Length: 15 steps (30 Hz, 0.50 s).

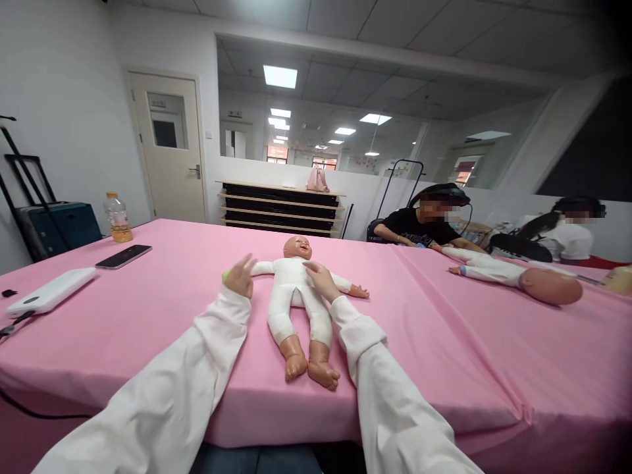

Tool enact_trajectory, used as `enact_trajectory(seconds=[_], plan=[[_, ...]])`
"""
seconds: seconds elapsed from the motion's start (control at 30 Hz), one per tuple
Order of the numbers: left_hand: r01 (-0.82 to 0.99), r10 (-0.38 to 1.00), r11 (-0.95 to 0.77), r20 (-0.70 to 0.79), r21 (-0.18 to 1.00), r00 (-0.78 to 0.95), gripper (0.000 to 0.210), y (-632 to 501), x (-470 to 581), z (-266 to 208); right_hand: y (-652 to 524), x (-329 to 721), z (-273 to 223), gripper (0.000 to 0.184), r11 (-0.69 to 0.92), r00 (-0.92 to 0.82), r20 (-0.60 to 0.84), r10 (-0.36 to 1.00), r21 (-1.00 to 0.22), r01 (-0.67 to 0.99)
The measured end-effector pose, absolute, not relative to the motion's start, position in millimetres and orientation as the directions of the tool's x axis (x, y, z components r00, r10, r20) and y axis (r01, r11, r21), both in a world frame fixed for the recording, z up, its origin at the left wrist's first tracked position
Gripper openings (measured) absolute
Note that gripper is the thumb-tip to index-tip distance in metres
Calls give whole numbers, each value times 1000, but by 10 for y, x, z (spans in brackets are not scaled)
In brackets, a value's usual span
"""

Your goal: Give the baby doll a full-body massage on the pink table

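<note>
On the pink table [148, 309] in front of you, seen from the head camera, the baby doll [299, 289] lies on its back, just between your two hands. Its long axis runs away from you: bare feet toward the near table edge, head at the far end, arms spread out to either side.

Your left hand [240, 276] sits at the doll's outstretched arm on that side, fingers spread and loosely open; a small green thing [226, 276] peeks out beside the hand, but you cannot tell whether the hand holds it or what it is. Your right hand [322, 280] rests on the doll's chest and shoulder, fingers extended and laid flat on the white cloth body, touching but not closed around anything. The right hand is the nearer to the torso; the left is off to the side, at the arm. Both sleeves are white and reach to the wrists.

As for containers, a plastic bottle [118, 218] stands at the far left edge of the table with an amber liquid filling its lower part. Near it lie a dark phone [123, 256] and a white power bank [52, 291], well apart from the doll. Across the table to the right, two other people sit by a second doll [513, 276] lying on its side.
</note>
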<state>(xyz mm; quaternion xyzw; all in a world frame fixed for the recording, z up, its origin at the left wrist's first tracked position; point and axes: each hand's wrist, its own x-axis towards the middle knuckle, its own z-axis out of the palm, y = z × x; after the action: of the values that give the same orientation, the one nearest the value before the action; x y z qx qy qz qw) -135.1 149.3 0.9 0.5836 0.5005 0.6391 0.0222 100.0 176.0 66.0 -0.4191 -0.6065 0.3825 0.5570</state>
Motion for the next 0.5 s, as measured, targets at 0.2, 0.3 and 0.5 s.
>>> enact_trajectory(seconds=[0.2,0.3,0.5], plan=[[649,453,-264,686,713,-570,72,1524,-1844,-85,1662,484,710,24,-86,-424,152,893,-867,-491],[462,624,-173,460,870,-631,66,1637,-1770,-229,1610,378,500,28,-421,-532,-76,844,-709,-566],[364,719,-110,327,925,-613,72,1605,-1583,-369,1656,439,324,39,-486,-488,-163,858,-566,-665]])
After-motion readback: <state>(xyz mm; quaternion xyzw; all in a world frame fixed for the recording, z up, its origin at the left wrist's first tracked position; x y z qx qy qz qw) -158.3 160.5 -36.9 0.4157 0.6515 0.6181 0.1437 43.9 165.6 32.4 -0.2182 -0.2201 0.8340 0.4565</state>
